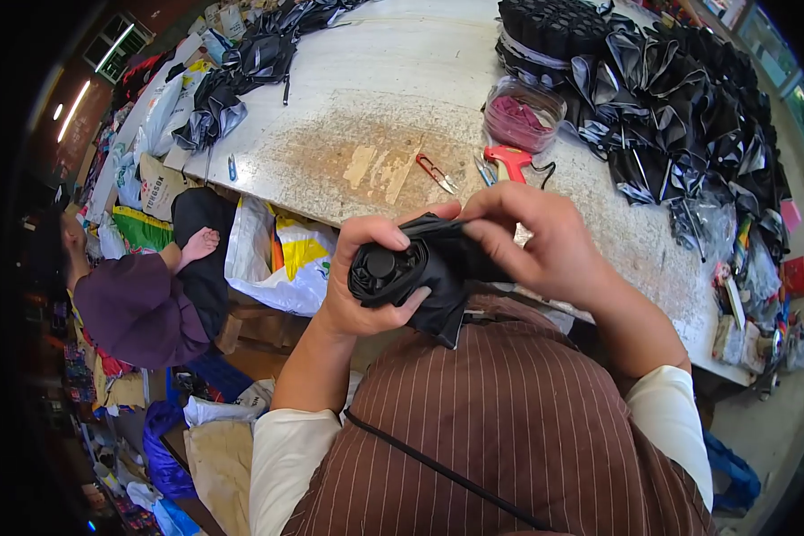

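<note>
Snips (436, 174) — left of glue gun (510, 159)

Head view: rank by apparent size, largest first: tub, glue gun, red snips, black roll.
1. Black roll (nearness to the camera enlarges it)
2. Tub
3. Glue gun and red snips: too alike to rank

A scuffed white worktable (357, 71) spans the room, with a lit fluorescent tube (73, 112) near a reddish-brown wall (87, 49) leftward, and windowpanes (761, 37) beyond pale floor (791, 393) rightward.

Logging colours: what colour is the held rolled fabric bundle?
The rolled fabric bundle is black, clearest in the head view.
</note>
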The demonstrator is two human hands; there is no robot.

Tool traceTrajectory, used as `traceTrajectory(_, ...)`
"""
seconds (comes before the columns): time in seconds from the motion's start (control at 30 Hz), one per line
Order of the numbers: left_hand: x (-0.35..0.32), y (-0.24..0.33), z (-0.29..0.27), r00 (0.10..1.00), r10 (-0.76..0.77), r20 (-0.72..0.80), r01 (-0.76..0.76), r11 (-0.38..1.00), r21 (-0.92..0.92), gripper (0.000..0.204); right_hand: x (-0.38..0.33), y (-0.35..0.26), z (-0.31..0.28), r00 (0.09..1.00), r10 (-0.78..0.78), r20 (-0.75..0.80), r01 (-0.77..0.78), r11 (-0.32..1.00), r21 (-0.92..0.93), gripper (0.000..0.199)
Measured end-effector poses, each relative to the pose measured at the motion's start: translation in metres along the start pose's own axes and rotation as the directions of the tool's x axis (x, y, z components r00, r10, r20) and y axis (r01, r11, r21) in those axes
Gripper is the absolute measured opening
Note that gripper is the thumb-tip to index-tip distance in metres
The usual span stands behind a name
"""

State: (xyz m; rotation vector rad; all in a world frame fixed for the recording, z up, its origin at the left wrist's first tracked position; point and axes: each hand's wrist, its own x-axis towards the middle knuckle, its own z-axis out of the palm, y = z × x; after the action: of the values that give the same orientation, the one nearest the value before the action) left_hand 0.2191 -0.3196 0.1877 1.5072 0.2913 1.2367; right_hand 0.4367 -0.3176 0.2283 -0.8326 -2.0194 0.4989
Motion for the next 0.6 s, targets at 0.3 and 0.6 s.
traceTrajectory(0.3, -0.005, 0.000, 0.005, 0.997, 0.009, 0.080, 0.010, 0.972, -0.234, 0.050, 0.004, -0.005, -0.022, 0.993, -0.044, -0.109, 0.056, 0.992, 0.111, 0.011)
traceTrajectory(0.6, -0.007, 0.009, 0.008, 0.999, -0.020, 0.039, 0.026, 0.986, -0.163, 0.049, -0.011, -0.052, -0.019, 0.946, -0.314, 0.083, 0.323, 0.884, -0.339, 0.016)
